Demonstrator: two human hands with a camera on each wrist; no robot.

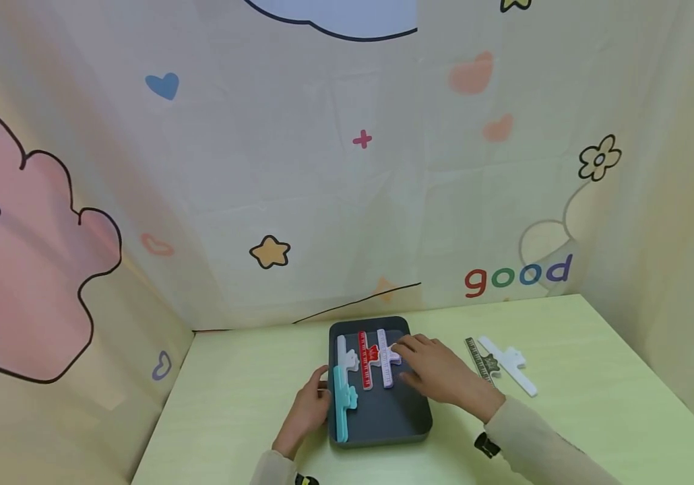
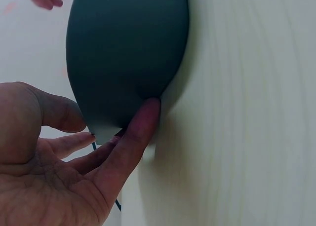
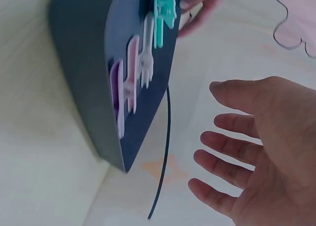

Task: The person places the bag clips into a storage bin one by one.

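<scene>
Printed backdrop (image 1: 298, 168), orange star (image 1: 270, 252), pale table (image 1: 238, 384)

Left hand (image 1: 309, 408) low near the head view's centre, spread-fingered right hand (image 1: 440, 369) low, right of centre

Dark grey on the tray (image 1: 389, 421), teal on its near left clip (image 1: 341, 407), ruler-marked lilac on its right clip (image 1: 386, 370).

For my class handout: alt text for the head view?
A left hand touches a dark tray holding four clips; the right hand hovers near the lilac clip. A black clip and a white clip lie on the table, right.
</scene>
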